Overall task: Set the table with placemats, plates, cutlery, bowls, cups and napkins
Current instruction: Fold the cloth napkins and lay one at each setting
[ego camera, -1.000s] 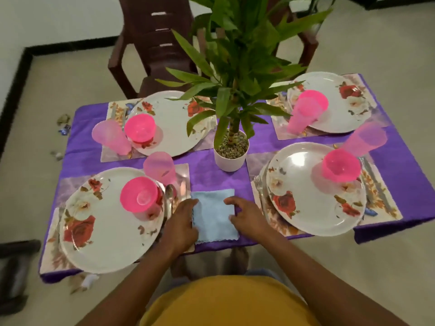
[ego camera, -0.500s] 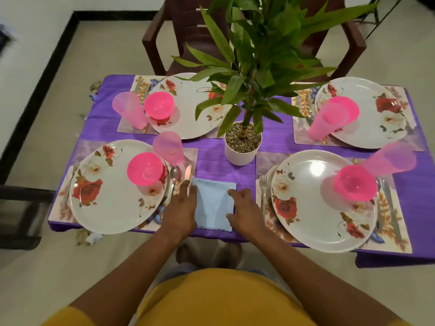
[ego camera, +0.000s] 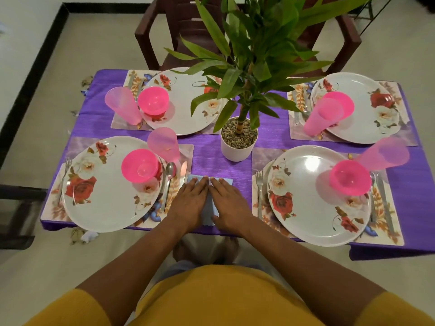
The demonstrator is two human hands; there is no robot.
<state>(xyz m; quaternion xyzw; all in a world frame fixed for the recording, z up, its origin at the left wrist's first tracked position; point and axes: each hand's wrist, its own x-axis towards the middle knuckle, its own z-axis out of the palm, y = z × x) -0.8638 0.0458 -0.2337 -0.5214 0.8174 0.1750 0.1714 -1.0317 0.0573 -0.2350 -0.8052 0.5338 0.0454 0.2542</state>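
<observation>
A pale tiled floor with a dark border runs round a low counter (ego camera: 235,158) draped in purple cloth, and a dark brown chair (ego camera: 188,27) stands at its far side. From the middle of the counter rises a leafy plant in a white pot (ego camera: 238,147), the tallest thing here, its leaves hanging over the two far settings. Four floral plates sit on placemats; the near-left plate (ego camera: 106,196) and near-right plate (ego camera: 313,208) flank the work, each carrying a pink bowl (ego camera: 140,165) with a translucent pink cup (ego camera: 163,143) just beside it. Between them, on bare cloth near the front edge, lies the pale blue napkin (ego camera: 208,208), mostly covered: the left hand (ego camera: 191,201) and right hand (ego camera: 227,203) rest side by side, fingers straight and flat, pressing it down rather than gripping. This looks like flattening a fold, so an even sweep outward from the middle would set the crease without dragging the cloth beneath. The napkin then seems to belong at a setting; no other napkin shows anywhere. Close on the left, a spoon (ego camera: 170,182) and a knife (ego camera: 183,169) lie just beside the napkin, and a fork (ego camera: 259,191) is near on the right, so any sliding should stay clear of them.
</observation>
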